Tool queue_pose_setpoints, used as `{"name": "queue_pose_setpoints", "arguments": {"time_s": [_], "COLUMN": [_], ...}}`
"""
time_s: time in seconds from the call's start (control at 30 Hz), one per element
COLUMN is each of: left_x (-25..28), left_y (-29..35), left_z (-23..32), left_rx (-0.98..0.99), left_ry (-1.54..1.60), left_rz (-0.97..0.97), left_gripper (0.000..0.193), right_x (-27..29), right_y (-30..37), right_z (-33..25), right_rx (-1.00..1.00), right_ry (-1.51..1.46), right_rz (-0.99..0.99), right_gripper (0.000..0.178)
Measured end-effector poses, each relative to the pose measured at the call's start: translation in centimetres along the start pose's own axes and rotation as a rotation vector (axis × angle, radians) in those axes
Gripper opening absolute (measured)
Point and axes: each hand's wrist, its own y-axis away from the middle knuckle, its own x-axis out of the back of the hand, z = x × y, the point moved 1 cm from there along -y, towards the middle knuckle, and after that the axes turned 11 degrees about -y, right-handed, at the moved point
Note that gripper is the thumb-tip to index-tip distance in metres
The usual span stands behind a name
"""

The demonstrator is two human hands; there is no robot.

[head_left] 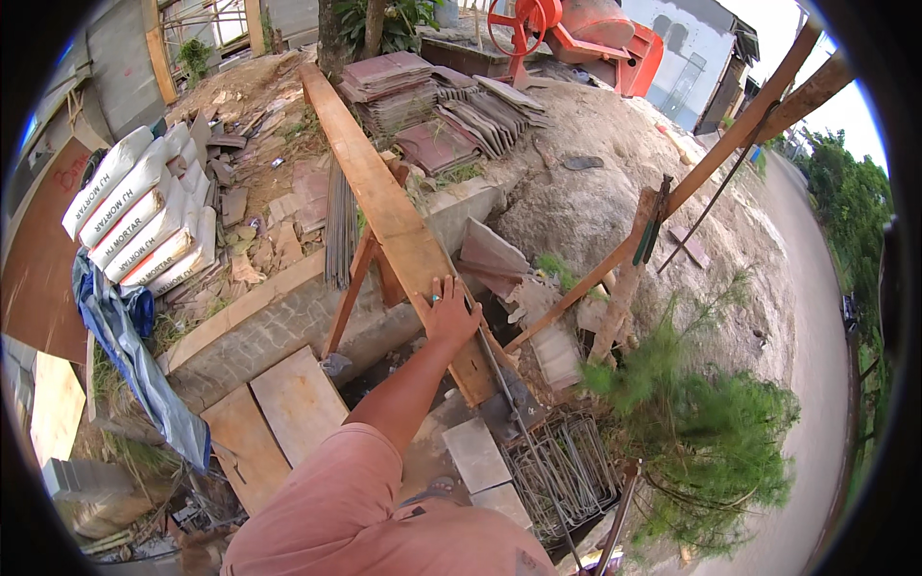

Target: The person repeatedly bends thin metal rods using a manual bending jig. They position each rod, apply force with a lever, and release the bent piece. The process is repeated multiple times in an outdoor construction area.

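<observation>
My left hand (451, 312) lies palm down on a long wooden plank (389, 216), its fingers spread. A ring shows on one finger. The plank slopes from the rubble at the upper left to the middle of the view, propped on wooden legs (353, 288). A thin metal rod (514, 408) runs along the plank's right edge, close to my thumb; I cannot tell whether they touch. Below it lies a bundle of bent steel stirrups (567, 470). My right hand is not in view.
White mortar sacks (144, 206) are stacked at the left beside a blue tarp (130, 336). Roof tiles (389, 91) are piled beyond the plank, near an orange concrete mixer (595, 38). Pliers (653, 221) hang on a wooden post at the right, above a leafy bush (701, 413).
</observation>
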Motion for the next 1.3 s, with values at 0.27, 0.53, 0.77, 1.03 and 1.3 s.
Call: {"name": "queue_pose_setpoints", "arguments": {"time_s": [0.27,0.53,0.77,1.03,1.3], "left_x": [-0.7,0.2,-0.6,-0.9,-0.8], "left_y": [-0.1,0.1,-0.2,0.0,-0.3], "left_z": [0.0,0.2,0.2,0.0,0.1], "left_rx": [0.014,0.011,0.011,0.012,0.023], "left_ry": [-0.008,0.013,0.021,-0.011,-0.013], "left_rz": [0.026,-0.019,0.018,0.014,0.008], "left_gripper": [0.073,0.073,0.074,0.076,0.074], "right_x": [1.0,2.9,3.7,4.5,4.2], "right_y": [-0.8,2.9,4.0,4.3,3.6], "right_z": [1.3,-1.1,-1.4,-1.2,-0.6], "right_rx": [-0.122,-0.388,-0.319,-0.172,-0.234], "right_ry": [-0.210,-0.459,-0.231,-0.286,-0.188], "right_rz": [-0.093,0.003,-0.062,-0.097,-0.043], "right_gripper": [0.012,0.012,0.009,0.009,0.011]}}
